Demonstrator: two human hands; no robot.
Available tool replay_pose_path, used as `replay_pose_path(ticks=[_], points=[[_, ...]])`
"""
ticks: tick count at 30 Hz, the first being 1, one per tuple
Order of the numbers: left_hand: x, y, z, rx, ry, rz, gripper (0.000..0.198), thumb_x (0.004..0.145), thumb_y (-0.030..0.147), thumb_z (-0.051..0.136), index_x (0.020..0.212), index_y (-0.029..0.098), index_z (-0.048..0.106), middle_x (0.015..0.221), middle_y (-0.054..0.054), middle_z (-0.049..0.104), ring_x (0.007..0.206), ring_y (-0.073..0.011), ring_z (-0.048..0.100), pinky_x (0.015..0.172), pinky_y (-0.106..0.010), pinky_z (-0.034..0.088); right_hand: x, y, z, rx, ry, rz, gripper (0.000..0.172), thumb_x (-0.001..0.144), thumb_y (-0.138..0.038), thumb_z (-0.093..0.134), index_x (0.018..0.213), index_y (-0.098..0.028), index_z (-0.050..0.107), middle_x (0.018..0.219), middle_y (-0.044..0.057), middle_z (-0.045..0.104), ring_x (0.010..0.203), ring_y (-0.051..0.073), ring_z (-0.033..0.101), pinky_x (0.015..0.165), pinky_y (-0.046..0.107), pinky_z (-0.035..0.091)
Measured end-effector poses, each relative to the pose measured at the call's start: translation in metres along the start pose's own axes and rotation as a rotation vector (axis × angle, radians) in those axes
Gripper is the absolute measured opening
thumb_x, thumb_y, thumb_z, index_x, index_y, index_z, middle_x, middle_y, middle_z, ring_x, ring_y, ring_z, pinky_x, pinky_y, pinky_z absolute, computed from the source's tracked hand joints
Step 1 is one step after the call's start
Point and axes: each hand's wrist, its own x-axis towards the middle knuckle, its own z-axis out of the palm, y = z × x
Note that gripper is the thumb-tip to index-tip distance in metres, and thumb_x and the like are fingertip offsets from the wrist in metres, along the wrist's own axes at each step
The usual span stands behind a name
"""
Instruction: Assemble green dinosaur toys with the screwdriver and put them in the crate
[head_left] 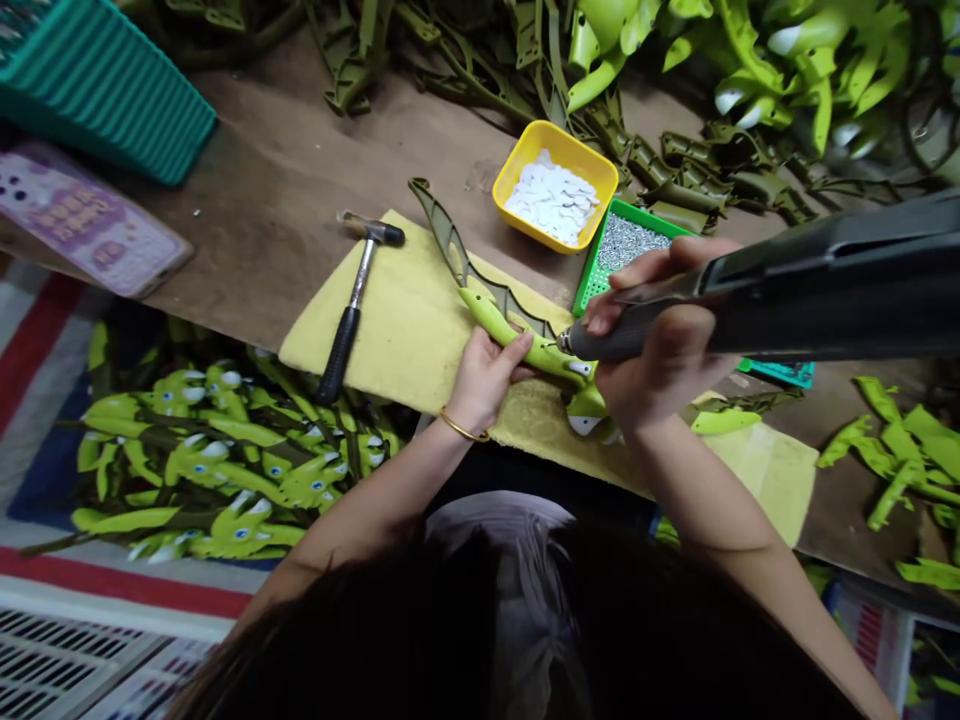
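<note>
Our lime-green plastic leaf piece (pixel 517 340) lies gripped in our left fingers (pixel 510 352), its olive tip (pixel 442 225) pointing away, a grey rotary tool (pixel 607 340) touching its edge.

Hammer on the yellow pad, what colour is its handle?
Black grip, silver shaft; best in the head view.

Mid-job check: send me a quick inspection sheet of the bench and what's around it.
surface: wooden bench, yellow foam pad on it.
job's things: left hand grips a lime-green moulded piece; right hand holds a grey-gripped power tool, tip at the piece.
clutter: hammer on the pad; yellow tray of white discs; green tray of silver studs.
grippers: bare hands, both gripping.
cables: nothing seen.
surroundings: green parts on a striped mat; teal basket.
</note>
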Motion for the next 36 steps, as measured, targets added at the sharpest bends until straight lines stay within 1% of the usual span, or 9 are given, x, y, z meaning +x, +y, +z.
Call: replay_pose_path(ticks=[5, 11, 14, 16, 18, 21, 25, 32, 36], points=[[0.001, -0.002, 0.0, -0.014, -0.006, 0.029, 0.058, 0.053, 0.046, 0.089, 0.087, 0.018, 0.051, 0.078, 0.003, 0.063, 0.066, -0.012, 0.065, 0.056, -0.022, 0.057, -0.009, 0.018, -0.001, 0.113, -0.094, 0.012, 0.032, 0.078, -0.052, 0.067, 0.104, -0.035, 0.06, 0.071, -0.006, 0.053, 0.045, 0.009, 0.046, 0.042, 0.027, 0.044], [-0.002, 0.0, 0.001, -0.026, -0.001, 0.0, 0.06, 0.051, 0.045, 0.09, 0.087, 0.018, 0.051, 0.077, 0.003, 0.063, 0.066, -0.0119, 0.064, 0.057, -0.023, 0.059, -0.004, 0.001, 0.002, 0.044, -0.111, 0.018, 0.03, 0.079, -0.056, 0.065, 0.103, -0.04, 0.061, 0.066, -0.008, 0.055, 0.044, 0.009, 0.049, 0.04, 0.025, 0.044], [-0.006, 0.004, -0.001, -0.012, -0.041, -0.055, 0.058, 0.052, 0.044, 0.09, 0.085, 0.018, 0.052, 0.079, 0.0, 0.065, 0.072, -0.0164, 0.068, 0.061, -0.028, 0.061, 0.023, 0.003, 0.0, 0.076, 0.028, -0.069, 0.021, 0.084, -0.052, 0.062, 0.098, -0.036, 0.065, 0.072, -0.007, 0.061, 0.043, 0.008, 0.049, 0.037, 0.025, 0.038], [-0.006, 0.01, -0.004, 0.018, -0.063, -0.073, 0.054, 0.054, 0.042, 0.09, 0.086, 0.017, 0.053, 0.081, -0.002, 0.067, 0.077, -0.0192, 0.07, 0.067, -0.031, 0.062, 0.044, 0.019, -0.005, -0.003, 0.195, -0.123, 0.024, 0.086, -0.054, 0.058, 0.096, -0.033, 0.063, 0.077, -0.005, 0.062, 0.046, 0.007, 0.05, 0.04, 0.026, 0.039], [-0.002, 0.018, -0.009, 0.04, -0.037, -0.03, 0.051, 0.059, 0.039, 0.087, 0.09, 0.016, 0.054, 0.083, -0.003, 0.069, 0.08, -0.0197, 0.071, 0.071, -0.033, 0.062, 0.06, 0.043, -0.011, -0.145, 0.3, -0.094, 0.033, 0.085, -0.06, 0.057, 0.095, -0.029, 0.058, 0.08, -0.002, 0.062, 0.05, 0.007, 0.05, 0.046, 0.027, 0.043], [0.009, 0.031, -0.015, 0.049, 0.008, 0.066, 0.046, 0.064, 0.036, 0.084, 0.091, 0.016, 0.054, 0.077, -0.001, 0.069, 0.075, -0.0187, 0.072, 0.071, -0.032, 0.061, 0.068, 0.075, -0.02, -0.221, 0.337, 0.028, 0.044, 0.079, -0.067, 0.058, 0.089, -0.024, 0.053, 0.076, -0.003, 0.059, 0.05, 0.006, 0.051, 0.048, 0.026, 0.046], [0.018, 0.033, -0.021, 0.067, -0.024, 0.085, 0.04, 0.066, 0.035, 0.083, 0.086, 0.015, 0.056, 0.069, 0.0, 0.067, 0.071, -0.0184, 0.072, 0.068, -0.03, 0.061, 0.062, 0.092, -0.026, -0.157, 0.302, 0.129, 0.043, 0.078, -0.066, 0.059, 0.089, -0.025, 0.051, 0.072, -0.008, 0.057, 0.047, 0.005, 0.054, 0.047, 0.023, 0.048], [0.019, 0.027, -0.022, 0.042, -0.03, 0.094, 0.041, 0.068, 0.036, 0.082, 0.09, 0.015, 0.054, 0.071, 0.001, 0.068, 0.07, -0.0176, 0.072, 0.068, -0.031, 0.062, 0.061, 0.09, -0.026, -0.147, 0.279, 0.096, 0.04, 0.078, -0.062, 0.061, 0.09, -0.025, 0.052, 0.072, -0.008, 0.058, 0.046, 0.004, 0.054, 0.044, 0.021, 0.047], [0.017, 0.03, -0.023, 0.067, -0.069, 0.07, 0.043, 0.066, 0.035, 0.083, 0.091, 0.015, 0.055, 0.075, -0.001, 0.07, 0.073, -0.018, 0.072, 0.067, -0.03, 0.062, 0.067, 0.062, -0.019, -0.073, 0.315, -0.01, 0.037, 0.076, -0.057, 0.066, 0.084, -0.023, 0.055, 0.069, -0.007, 0.06, 0.043, 0.004, 0.052, 0.039, 0.02, 0.041]])
